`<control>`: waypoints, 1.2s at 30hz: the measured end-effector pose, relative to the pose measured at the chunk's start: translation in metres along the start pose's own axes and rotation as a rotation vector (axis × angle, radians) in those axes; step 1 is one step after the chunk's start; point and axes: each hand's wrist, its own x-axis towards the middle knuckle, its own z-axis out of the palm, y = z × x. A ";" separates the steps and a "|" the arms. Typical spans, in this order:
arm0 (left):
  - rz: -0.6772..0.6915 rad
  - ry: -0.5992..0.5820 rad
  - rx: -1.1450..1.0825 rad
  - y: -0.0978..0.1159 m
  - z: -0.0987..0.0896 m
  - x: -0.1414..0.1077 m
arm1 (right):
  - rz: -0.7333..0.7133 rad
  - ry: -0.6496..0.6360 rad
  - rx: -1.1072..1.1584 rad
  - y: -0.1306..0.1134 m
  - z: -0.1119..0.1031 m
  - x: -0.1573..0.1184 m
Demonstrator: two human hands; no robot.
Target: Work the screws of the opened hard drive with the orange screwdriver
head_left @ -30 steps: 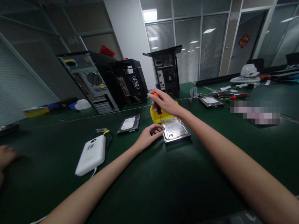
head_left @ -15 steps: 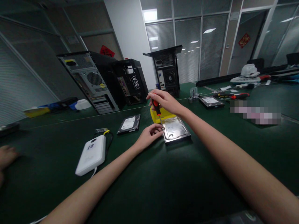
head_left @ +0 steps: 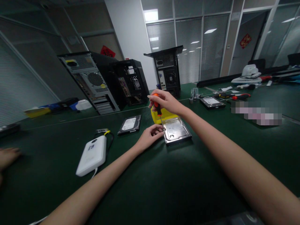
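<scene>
My right hand (head_left: 164,101) grips a screwdriver (head_left: 158,109) with a red-and-black handle, held nearly upright. Its shaft points down to the left edge of a silver hard drive (head_left: 177,128) lying flat on the green table. At that same edge, close to the screwdriver tip, my left hand (head_left: 151,134) is closed with curled fingers against the drive. Those fingers partly hide the tip and the spot it touches. Behind the drive sits a yellow case (head_left: 167,115), partly covered by my right hand.
Left of my hands lie a second hard drive (head_left: 129,124) and a white power bank (head_left: 92,157) with a cable. Computer cases (head_left: 96,82) stand at the back. Another hard drive (head_left: 212,102) and pliers (head_left: 241,96) lie to the right. Another person's hand (head_left: 9,156) rests at the left edge.
My right hand's fingers have shifted slightly around the screwdriver handle, showing more of its red top. The other person's hand at the left has moved a little to the right.
</scene>
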 end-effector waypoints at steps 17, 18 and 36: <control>0.013 0.010 0.015 -0.001 0.001 0.000 | -0.036 0.031 -0.076 0.002 0.000 -0.001; 0.013 0.008 0.011 0.000 0.001 0.000 | -0.032 0.027 -0.076 0.002 0.001 -0.001; 0.020 0.002 0.018 0.002 0.000 0.000 | -0.012 -0.013 -0.156 -0.003 0.002 -0.001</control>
